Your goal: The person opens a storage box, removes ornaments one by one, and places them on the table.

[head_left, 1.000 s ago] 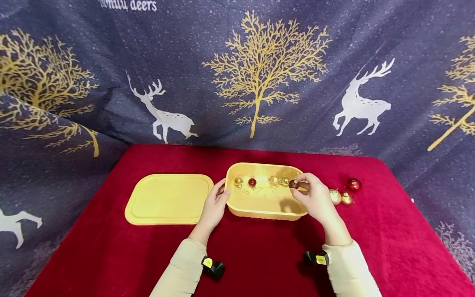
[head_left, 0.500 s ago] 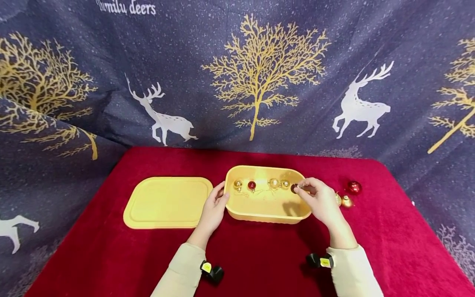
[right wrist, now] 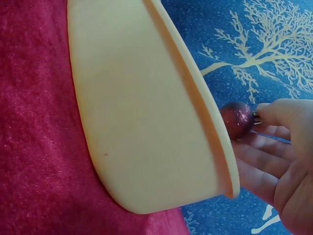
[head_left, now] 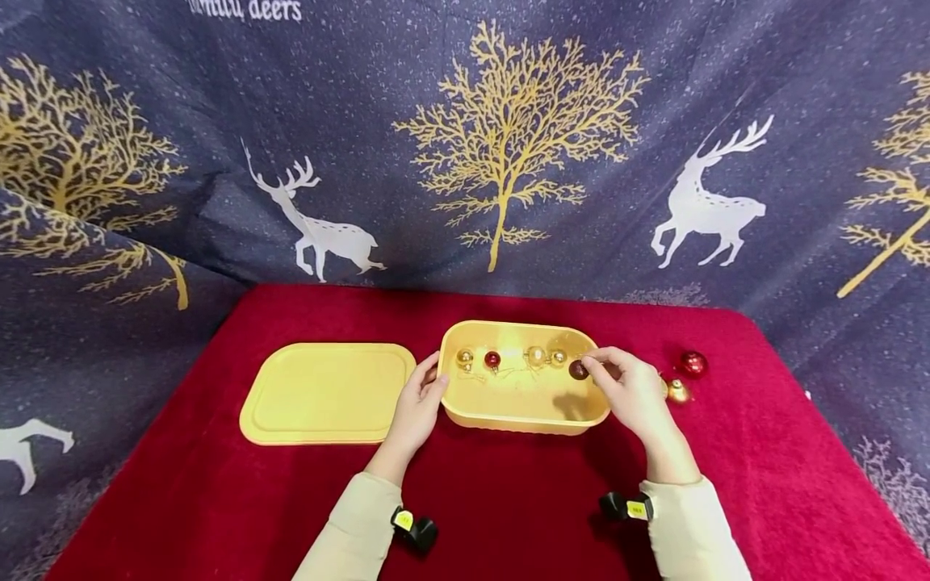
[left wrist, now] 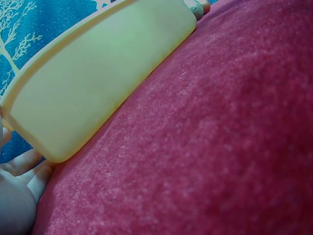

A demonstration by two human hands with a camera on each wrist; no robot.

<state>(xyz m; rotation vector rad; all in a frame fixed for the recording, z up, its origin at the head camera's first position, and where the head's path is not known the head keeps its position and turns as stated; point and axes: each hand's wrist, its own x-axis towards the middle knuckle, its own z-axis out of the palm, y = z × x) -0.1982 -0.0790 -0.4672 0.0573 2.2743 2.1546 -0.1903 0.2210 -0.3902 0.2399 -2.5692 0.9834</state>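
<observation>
The yellow plastic box [head_left: 523, 423] stands uncovered on the red cloth. At its left end my left hand [head_left: 419, 399] holds it, thumb by the rim and fingers along the outer wall. My right hand [head_left: 630, 393] pinches a dark red Christmas bauble [right wrist: 238, 120] by its metal cap, at the right end of the box. In the head view this bauble hangs just inside the rim. Inside the box lie a gold bauble [head_left: 465, 358], a small red bauble [head_left: 492, 360] and two more gold baubles, a larger one [head_left: 536, 357] and a smaller one [head_left: 558, 357].
A yellow lid [head_left: 330, 393] lies flat left of the box. Right of my right hand, a shiny red bauble [head_left: 693, 364] and a gold ornament [head_left: 678, 391] rest on the cloth; another gold one is mostly hidden behind the hand. A printed backdrop [head_left: 450, 242] hangs behind.
My right hand has moved slightly right and down with the dark red bauble, which now hangs below the fingertips. The left hand keeps its place on the box.
</observation>
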